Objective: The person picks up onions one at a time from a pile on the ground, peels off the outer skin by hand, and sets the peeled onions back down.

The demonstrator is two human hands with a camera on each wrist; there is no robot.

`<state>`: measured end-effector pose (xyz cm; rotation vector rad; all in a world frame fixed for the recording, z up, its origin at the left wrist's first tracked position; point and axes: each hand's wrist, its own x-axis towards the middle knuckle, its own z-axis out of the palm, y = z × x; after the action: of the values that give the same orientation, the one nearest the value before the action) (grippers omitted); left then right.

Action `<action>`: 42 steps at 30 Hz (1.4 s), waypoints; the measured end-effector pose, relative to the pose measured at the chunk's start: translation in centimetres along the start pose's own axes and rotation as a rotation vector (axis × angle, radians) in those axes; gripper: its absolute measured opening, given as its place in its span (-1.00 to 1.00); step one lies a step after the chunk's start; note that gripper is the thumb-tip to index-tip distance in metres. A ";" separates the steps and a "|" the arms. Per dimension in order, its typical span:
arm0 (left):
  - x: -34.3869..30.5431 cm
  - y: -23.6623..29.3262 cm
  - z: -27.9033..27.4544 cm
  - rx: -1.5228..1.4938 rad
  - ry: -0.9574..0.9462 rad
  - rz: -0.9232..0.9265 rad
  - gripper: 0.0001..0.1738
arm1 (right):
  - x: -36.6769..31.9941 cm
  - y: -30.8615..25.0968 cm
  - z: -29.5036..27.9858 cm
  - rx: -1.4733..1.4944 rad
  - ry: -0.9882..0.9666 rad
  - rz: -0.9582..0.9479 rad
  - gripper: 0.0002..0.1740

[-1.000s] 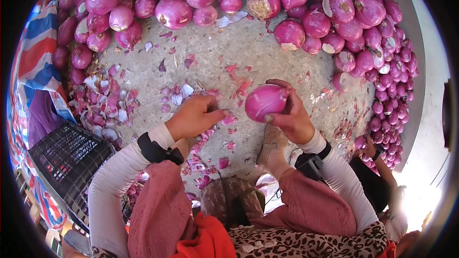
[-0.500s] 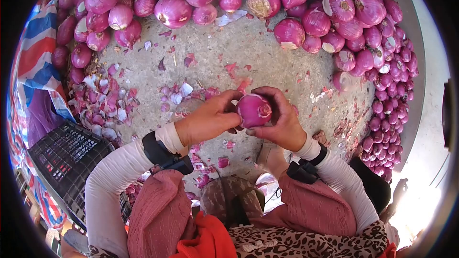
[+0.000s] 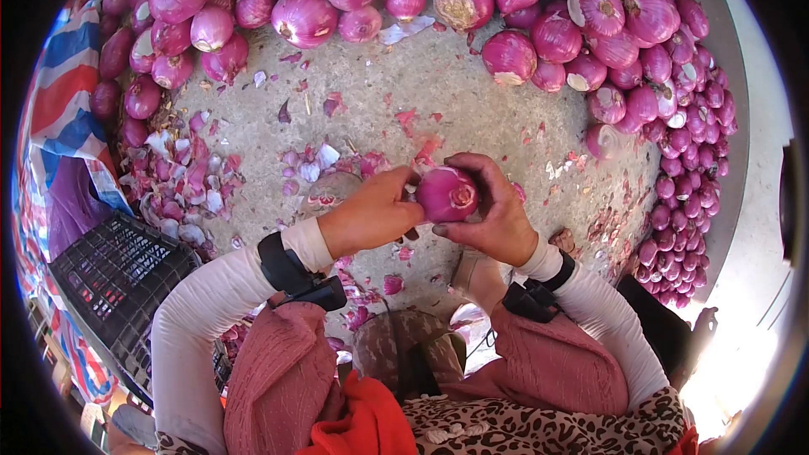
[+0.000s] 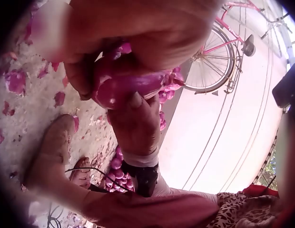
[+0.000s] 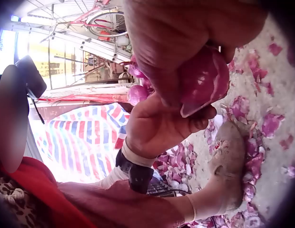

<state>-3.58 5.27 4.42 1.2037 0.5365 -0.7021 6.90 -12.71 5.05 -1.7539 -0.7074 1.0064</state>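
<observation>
Rough grey concrete makes up the floor (image 3: 354, 101), gritty and strewn with papery, crumpled onion skins (image 3: 181, 177) that gather thickest at the left. Glossy purple onions (image 3: 308, 20) curve round the far edge and down the right side in a heap, most of them round with blunt, pale ends.

Between the two hands, above the floor, is one onion (image 3: 440, 195), plump and shiny, its tan, ringed tip facing upward. The right hand (image 3: 506, 223) grips it from the right, fingers arched over the top and thumb beneath. The left hand (image 3: 371, 217) holds it from the opposite side with bent fingers and thumb. From the right wrist, a pale-edged layer of skin shows along the onion's lower side.

Smooth, off-white fabric sleeves (image 3: 190, 320) cover the arms, with black straps (image 3: 282, 265) at the wrists. At the left stand a black plastic crate (image 3: 118, 286) with latticed sides and a creased, woven-looking sheet (image 3: 67, 93) striped red, white and blue.
</observation>
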 end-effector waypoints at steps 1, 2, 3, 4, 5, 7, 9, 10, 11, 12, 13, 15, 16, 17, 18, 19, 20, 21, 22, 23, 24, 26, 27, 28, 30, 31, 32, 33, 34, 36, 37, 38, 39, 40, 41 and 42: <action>0.2 -0.5 0.1 0.035 0.013 0.020 -0.63 | 0.0 0.1 -0.1 0.001 -0.006 0.014 -0.15; 0.6 -1.2 0.2 0.070 0.026 0.039 -0.68 | -0.1 -0.1 -0.1 0.066 -0.010 0.031 -0.15; 0.8 -1.9 0.3 0.105 0.037 0.058 -0.72 | -0.1 -0.4 0.0 0.132 -0.014 0.048 -0.15; 0.9 -2.5 0.3 0.054 0.063 0.064 -0.77 | -0.1 -0.6 0.0 0.197 -0.018 0.065 -0.15; 0.9 -2.7 0.3 0.003 0.088 0.069 -0.79 | -0.1 -0.9 -0.2 0.250 -0.032 0.093 -0.16; 1.0 -2.9 0.2 -0.042 0.073 0.069 -0.80 | -0.1 -1.3 -0.7 0.356 -0.054 0.149 -0.18; 0.9 -2.6 -0.2 -0.028 -0.003 0.057 -0.81 | 0.2 -1.4 -1.0 0.607 -0.070 0.268 -0.24; 0.8 -2.4 -0.4 -0.021 0.004 0.070 -0.81 | 0.3 -1.4 -1.2 0.731 -0.081 0.328 -0.26; 0.8 -2.3 -0.6 -0.014 0.012 0.084 -0.82 | 0.3 -1.1 -1.3 0.848 -0.081 0.348 -0.28; 0.8 -2.2 -0.8 -0.009 0.021 0.098 -0.82 | 0.3 -0.6 -1.4 0.965 -0.081 0.369 -0.29; 0.8 -2.2 -1.0 0.088 0.036 0.144 -0.81 | 0.2 -0.1 -1.5 1.084 -0.080 0.389 -0.30; 0.9 -2.4 -1.4 0.283 0.067 0.233 -0.80 | 0.0 0.4 -1.6 1.121 -0.116 0.398 -0.32; 0.9 -2.8 -1.4 0.346 0.113 0.311 -0.79 | -0.1 0.6 -1.7 1.140 -0.134 0.401 -0.33; 1.1 -3.4 -1.3 0.409 0.160 0.389 -0.78 | -0.3 0.9 -1.8 1.256 -0.139 0.449 -0.33; 1.3 -4.1 -1.3 0.471 0.208 0.468 -0.77 | -0.6 1.3 -1.9 1.371 -0.145 0.497 -0.34; 1.6 -4.7 -1.8 0.449 0.217 0.399 -0.77 | -0.7 1.7 -2.0 1.487 -0.151 0.546 -0.34; 1.8 -5.4 -2.5 0.427 0.226 0.330 -0.77 | -0.8 2.2 -2.2 1.483 -0.152 0.534 -0.34; 2.0 -6.0 -3.0 0.405 0.234 0.261 -0.75 | -0.9 2.7 -2.5 1.480 -0.151 0.521 -0.33; 2.1 -6.6 -3.4 0.421 0.245 0.274 -0.72 | -0.9 2.9 -2.6 1.478 -0.148 0.507 -0.33; 2.0 -6.8 -3.7 0.437 0.256 0.287 -0.67 | -0.8 2.6 -2.7 1.436 -0.156 0.504 -0.31; 2.0 -6.9 -3.8 0.454 0.266 0.300 -0.62 | -0.7 2.0 -2.7 1.394 -0.164 0.501 -0.30; 1.5 -6.4 -3.2 0.753 0.323 0.508 -0.53 | -0.6 1.5 -2.5 1.288 -0.177 0.464 -0.26; 1.1 -5.5 -2.7 0.902 0.350 0.611 -0.46 | -0.6 1.3 -2.2 1.224 -0.182 0.430 -0.25; 0.7 -4.4 -2.3 0.748 0.248 0.579 -0.41 | -0.5 1.2 -2.0 1.161 -0.187 0.396 -0.23; 0.1 -2.3 -1.5 0.442 0.046 0.510 -0.27 | -0.1 0.9 -1.6 1.127 -0.154 0.399 -0.20; 0.4 -2.1 -1.0 0.337 0.038 0.480 -0.27 | 0.0 0.8 -1.4 1.110 -0.136 0.399 -0.19; 0.7 -2.1 -0.4 0.233 0.031 0.450 -0.26 | 0.0 0.7 -1.3 1.116 -0.123 0.406 -0.18; 0.9 -2.1 -0.1 0.128 0.023 0.419 -0.25 | 0.0 0.7 -1.1 1.121 -0.111 0.413 -0.17; 0.9 -2.0 0.0 0.076 -0.007 0.389 -0.27 | 0.0 0.6 -1.0 1.126 -0.099 0.420 -0.16; 0.7 -1.6 0.0 -0.027 -0.068 0.327 -0.31 | 0.1 0.2 -0.9 1.126 -0.113 0.429 -0.16; 0.7 -1.6 0.0 -0.007 -0.064 0.328 -0.33 | 0.1 0.1 -0.9 1.127 -0.119 0.433 -0.16; 0.6 -1.6 -0.1 0.012 -0.060 0.329 -0.35 | 0.1 0.2 -0.8 1.143 -0.125 0.445 -0.17; 0.5 -1.6 -0.2 0.031 -0.055 0.331 -0.37 | 0.0 0.3 -0.8 1.159 -0.133 0.456 -0.19; 0.5 -1.7 -0.2 0.028 -0.065 0.312 -0.39 | 0.0 0.4 -0.7 1.176 -0.140 0.468 -0.20; 0.5 -1.7 -0.2 0.025 -0.075 0.294 -0.40 | -0.1 0.5 -0.6 1.159 -0.142 0.470 -0.21; 0.5 -1.7 -0.2 0.021 -0.086 0.277 -0.42 | -0.2 0.6 -0.6 1.141 -0.145 0.472 -0.22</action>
<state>-4.52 5.04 2.94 1.2329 0.2841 -0.5213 7.31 -13.35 4.65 -0.8230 0.2519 1.4575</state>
